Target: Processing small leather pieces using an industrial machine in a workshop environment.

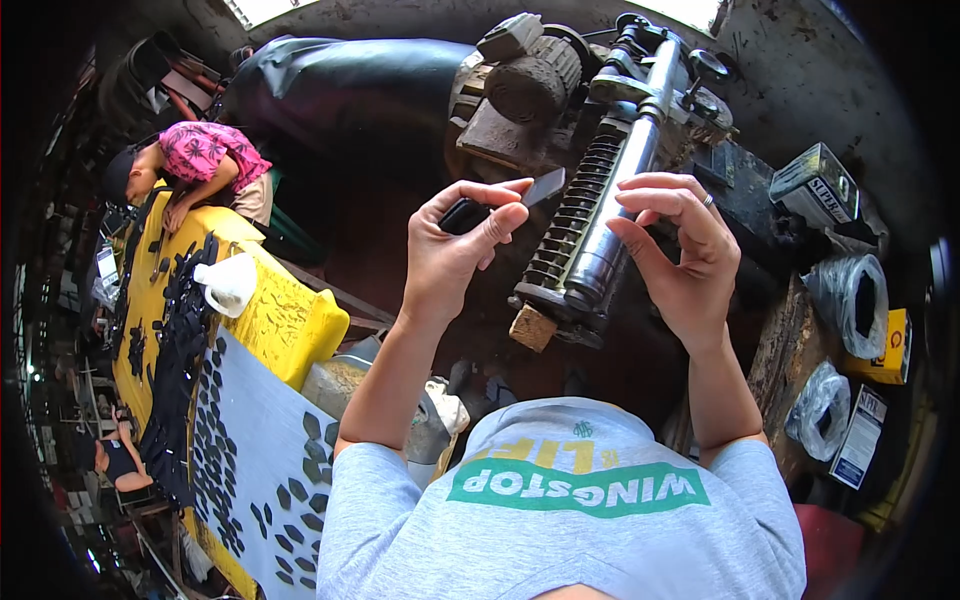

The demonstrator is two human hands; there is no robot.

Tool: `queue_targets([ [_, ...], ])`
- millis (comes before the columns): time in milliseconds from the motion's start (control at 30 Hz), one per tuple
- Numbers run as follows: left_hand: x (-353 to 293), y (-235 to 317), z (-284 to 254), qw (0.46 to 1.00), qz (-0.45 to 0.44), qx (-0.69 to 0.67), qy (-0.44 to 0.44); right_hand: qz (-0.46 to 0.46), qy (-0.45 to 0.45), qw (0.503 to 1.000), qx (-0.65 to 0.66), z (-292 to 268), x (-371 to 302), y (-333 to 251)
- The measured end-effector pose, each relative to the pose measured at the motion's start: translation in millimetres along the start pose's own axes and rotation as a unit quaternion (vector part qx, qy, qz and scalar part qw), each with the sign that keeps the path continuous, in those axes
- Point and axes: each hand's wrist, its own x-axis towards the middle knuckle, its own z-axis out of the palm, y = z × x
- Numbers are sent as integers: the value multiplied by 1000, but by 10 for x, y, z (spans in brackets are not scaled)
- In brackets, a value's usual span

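Observation:
My left hand [455,235] is raised in front of the machine. Between its thumb and index finger it pinches a small flat dark-grey piece [546,186] with a slanted end. A black piece [462,215] is tucked in the curled fingers of the same hand; its full shape is hidden. To the right, my right hand [690,240] hovers by the shiny metal roller [622,210] with thumb and fingers curved apart, and I see nothing between them. Beside the roller runs a row of ring-like coils [575,205], with a wooden block [532,328] at the near end.
A dirty motor [535,80] stands behind the machine. On the left, a grey sheet [265,400] bears several dark cut pieces beside a yellow-covered table [290,335] with a white jug [228,283]. A person [212,165] leans over its far end. Cans and plastic-wrapped rolls [848,303] sit right.

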Motion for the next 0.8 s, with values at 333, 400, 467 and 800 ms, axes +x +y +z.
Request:
queue_targets([
  [333,-68,212,411,816,-296,-492,-63,-223,11,973,-64,128,-92,33],
  [400,-65,210,467,828,-287,-478,-57,-239,6,968,-74,124,-96,36],
  [467,-69,218,517,841,-278,-462,-46,-244,-8,961,-130,99,-119,31],
  [800,-89,175,651,847,-295,-440,-34,-253,16,958,-137,-3,-82,134],
])
